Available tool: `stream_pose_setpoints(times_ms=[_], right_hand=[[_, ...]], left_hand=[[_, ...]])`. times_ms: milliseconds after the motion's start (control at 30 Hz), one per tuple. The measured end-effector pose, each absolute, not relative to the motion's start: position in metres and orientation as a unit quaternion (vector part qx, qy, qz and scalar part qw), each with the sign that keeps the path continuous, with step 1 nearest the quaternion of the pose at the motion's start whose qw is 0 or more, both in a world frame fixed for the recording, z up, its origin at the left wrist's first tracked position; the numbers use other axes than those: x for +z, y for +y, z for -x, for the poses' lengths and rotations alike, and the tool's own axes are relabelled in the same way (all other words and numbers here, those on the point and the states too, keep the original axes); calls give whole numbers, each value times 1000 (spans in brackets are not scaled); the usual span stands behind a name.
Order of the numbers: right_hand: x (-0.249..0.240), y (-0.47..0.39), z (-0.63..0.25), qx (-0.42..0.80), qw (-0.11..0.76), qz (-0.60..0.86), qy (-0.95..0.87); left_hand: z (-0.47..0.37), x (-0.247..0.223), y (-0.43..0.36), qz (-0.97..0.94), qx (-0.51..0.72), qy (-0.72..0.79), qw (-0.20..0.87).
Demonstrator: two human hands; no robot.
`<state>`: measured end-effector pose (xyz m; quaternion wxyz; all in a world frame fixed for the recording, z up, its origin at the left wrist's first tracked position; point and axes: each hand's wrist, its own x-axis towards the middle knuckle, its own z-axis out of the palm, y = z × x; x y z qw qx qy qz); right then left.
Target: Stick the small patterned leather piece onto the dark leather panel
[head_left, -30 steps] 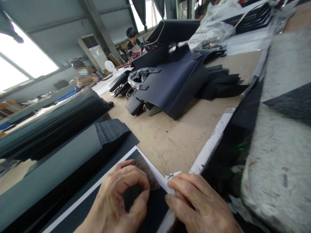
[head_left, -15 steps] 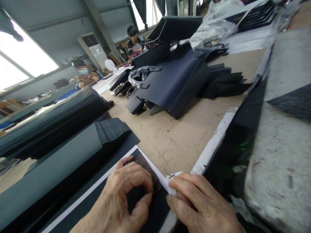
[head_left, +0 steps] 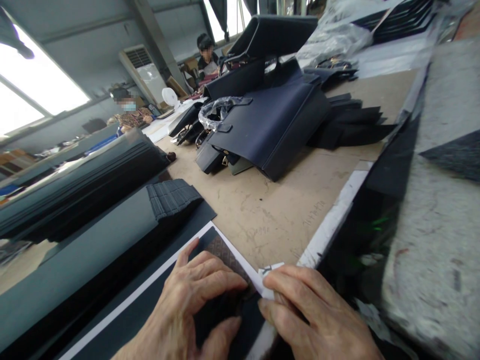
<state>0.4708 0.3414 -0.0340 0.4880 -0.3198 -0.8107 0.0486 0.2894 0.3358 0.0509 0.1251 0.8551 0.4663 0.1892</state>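
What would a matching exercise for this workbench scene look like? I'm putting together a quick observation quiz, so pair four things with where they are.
Things:
1. left hand
2. right hand
3. navy bag
4. white fan

Places:
A. far down the bench, near the seated people
B. pinching the white paper tab at the strip's corner
C. pressing on the patterned dark strip
D. lying on the tan tabletop, mid-bench

Pairs: 1-C, 2-B, 3-D, 4-A
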Motion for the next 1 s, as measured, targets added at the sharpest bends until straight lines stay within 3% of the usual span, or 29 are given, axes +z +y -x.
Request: stream_pose_setpoints(times_ms=[233, 433, 633, 1000], right_hand=[[-28, 339, -480, 111, 468, 315, -818], [-15, 343, -475, 30, 466, 323, -823], [-14, 354, -467, 68, 435, 273, -855], [-12, 362, -459, 125, 417, 296, -850]], left_hand=[[-288, 49, 333, -852, 170, 481, 121], [-288, 40, 327, -849, 188, 482, 105], [-286, 39, 325, -840, 178, 496, 133], [-288, 19, 329, -829, 267, 482, 96]])
